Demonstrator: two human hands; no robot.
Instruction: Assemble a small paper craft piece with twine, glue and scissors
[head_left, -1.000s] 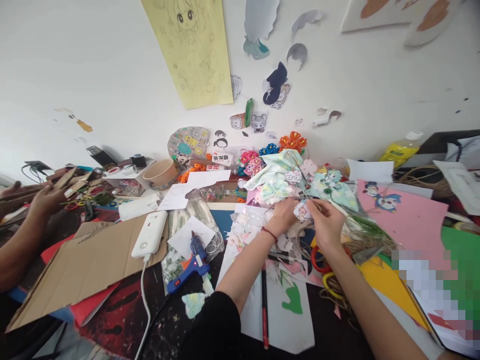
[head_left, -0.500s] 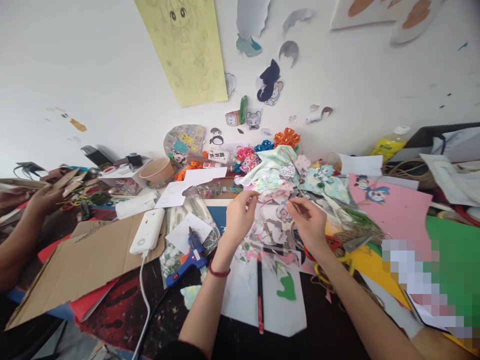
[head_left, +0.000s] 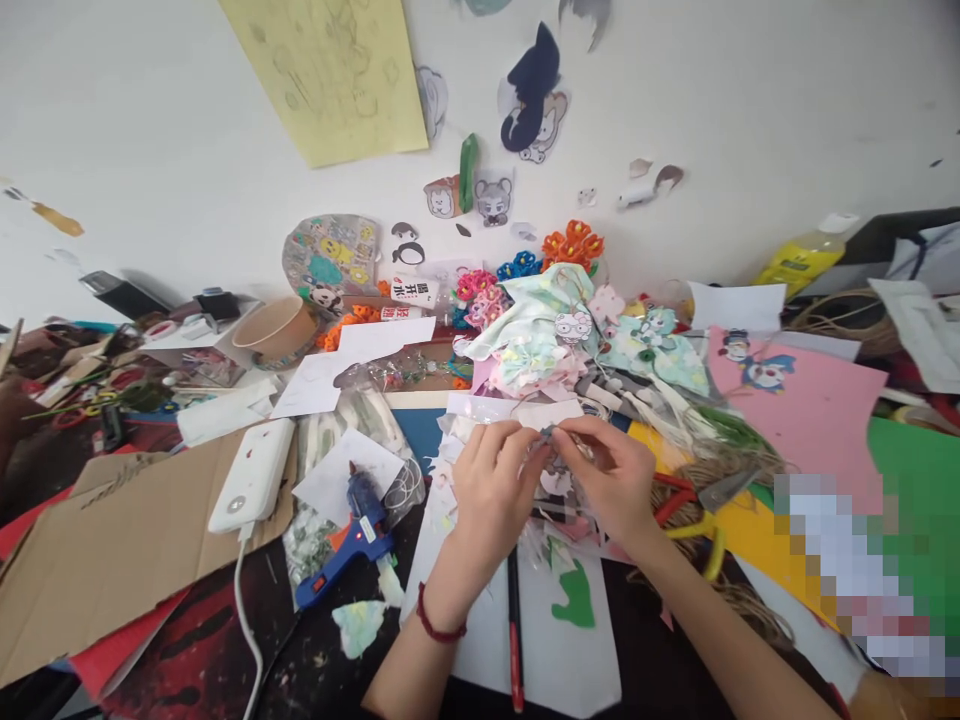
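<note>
My left hand (head_left: 499, 480) and my right hand (head_left: 607, 475) meet at the middle, above a pile of paper scraps. Between their pinched fingertips is a small grey piece (head_left: 547, 434), partly covered by the fingers. A white sheet (head_left: 487, 650) lies beneath my hands, bearing a dark pencil (head_left: 514, 630) and a green cutout (head_left: 574, 595). Red-and-yellow-handled scissors (head_left: 712, 550) rest beside my right wrist. Patterned fabric (head_left: 525, 320) is heaped beyond the hands.
At left are a blue glue gun (head_left: 360, 535), a white power bank (head_left: 251, 475) on cardboard (head_left: 142, 540), and a round tub (head_left: 276, 330). Pink paper (head_left: 817, 410) and a yellow bottle (head_left: 806, 255) are at right. Part of another person's hand (head_left: 19, 410) shows at far left.
My hands have come together from apart, and the small grey piece now shows between them. The view has tilted down and shifted. The other person's hand is now mostly out of view.
</note>
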